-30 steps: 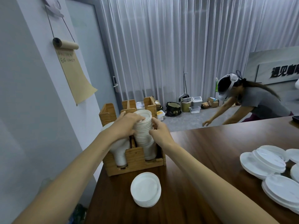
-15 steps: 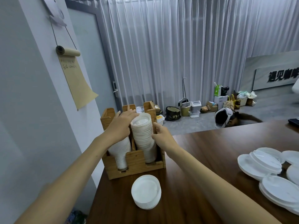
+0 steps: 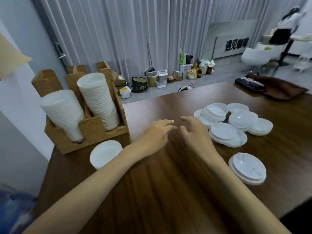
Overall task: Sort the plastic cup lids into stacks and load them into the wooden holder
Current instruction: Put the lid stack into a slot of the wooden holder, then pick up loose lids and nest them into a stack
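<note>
My left hand (image 3: 155,134) and right hand (image 3: 194,132) had come off the tall lid stack (image 3: 99,102) in the wooden holder (image 3: 91,130) and hung over the table (image 3: 168,191) to the holder's right, both empty, fingers loosely spread, fingertips near each other. The holder's other front slot held a second stack (image 3: 64,112). A short stack (image 3: 105,153) lay just in front of the holder, and the loose lids (image 3: 233,122) lay well to its right.

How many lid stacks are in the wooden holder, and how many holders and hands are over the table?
Wooden holder: 1
Lid stacks in it: 2, left stack and right stack
Hands: 2, left hand and right hand
Total: 5
</note>
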